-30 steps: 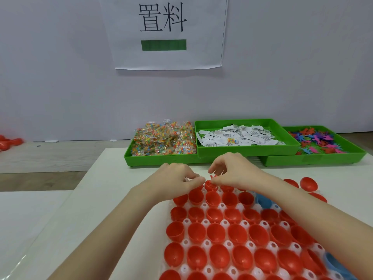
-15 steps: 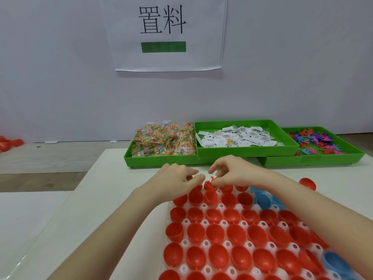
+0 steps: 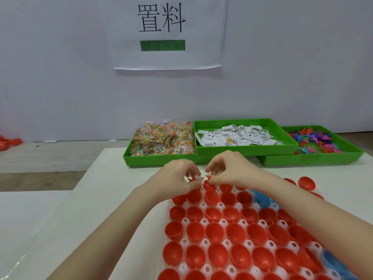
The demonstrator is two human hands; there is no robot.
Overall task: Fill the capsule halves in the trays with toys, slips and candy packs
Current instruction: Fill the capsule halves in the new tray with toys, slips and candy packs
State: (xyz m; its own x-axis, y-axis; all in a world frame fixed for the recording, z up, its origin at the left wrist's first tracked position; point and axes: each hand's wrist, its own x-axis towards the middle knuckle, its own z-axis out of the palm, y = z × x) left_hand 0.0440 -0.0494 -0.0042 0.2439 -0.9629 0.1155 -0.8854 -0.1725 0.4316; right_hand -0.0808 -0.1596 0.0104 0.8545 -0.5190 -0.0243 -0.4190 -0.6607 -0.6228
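A white holder tray [image 3: 203, 222] on the table carries rows of open red capsule halves [image 3: 215, 232] and a few blue ones [image 3: 262, 200]. Over its far row, my left hand [image 3: 177, 176] pinches a white slip [image 3: 197, 178] together with a small red toy [image 3: 190, 179]. My right hand [image 3: 230, 168] pinches another small red toy [image 3: 207, 177] just above a far-row capsule half. Behind the hands stand three green trays: candy packs [image 3: 163, 141] on the left, paper slips [image 3: 236, 136] in the middle, coloured toys [image 3: 314, 141] on the right.
Loose red capsule halves [image 3: 306, 183] lie on the table to the right of the holder tray. A white wall with a paper sign [image 3: 162, 31] rises behind the trays. More red pieces [image 3: 9, 143] sit on the floor at far left. The table's left edge [image 3: 80, 178] runs diagonally.
Both hands stay over the far row of capsule halves; their fingertips have parted slightly, and a white slip and red toys now show between them.
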